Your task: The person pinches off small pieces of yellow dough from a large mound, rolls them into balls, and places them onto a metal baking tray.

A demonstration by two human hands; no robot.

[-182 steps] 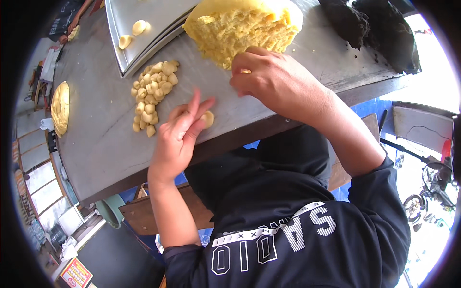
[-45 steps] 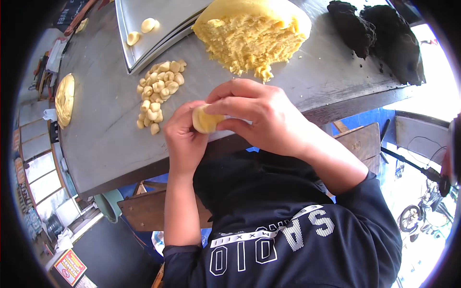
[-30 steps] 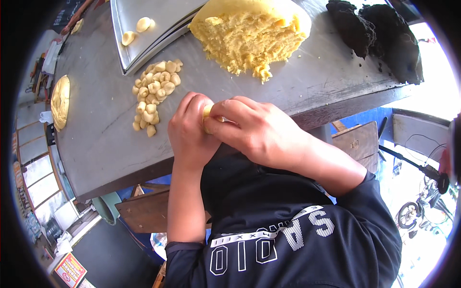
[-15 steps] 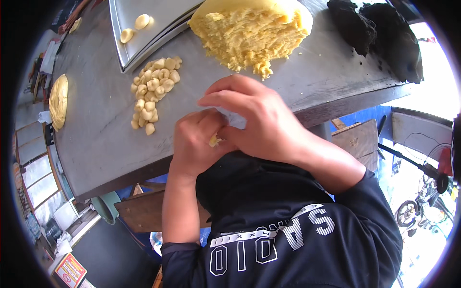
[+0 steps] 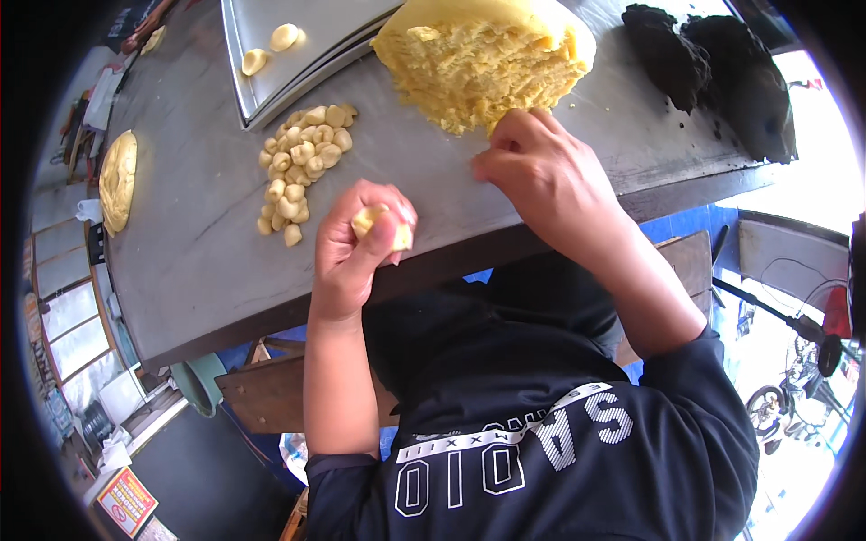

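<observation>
In my left hand (image 5: pixel 347 257), closed above the table's near edge, is a small dough piece (image 5: pixel 370 221) with yellow showing between thumb and fingers. My right hand (image 5: pixel 550 171) is at the near edge of a large crumbly yellow mass (image 5: pixel 492 68). Its fingers curl inward toward the thumb; anything between their tips is hidden. A heap of small pale dough balls (image 5: pixel 307 153) lies on the table beyond my left hand.
Two shaped dough pieces sit on a metal tray (image 5: pixel 236 68) at the far left. A flattened dough round (image 5: pixel 117 182) lies by the table's left edge. Dark lumps (image 5: pixel 735 77) rest at the far right. A wooden bench (image 5: pixel 298 394) stands below the grey table (image 5: pixel 207 279).
My hands have come apart. The left has turned, showing the dough piece in it, while the right has moved away to the right, up to the yellow mass.
</observation>
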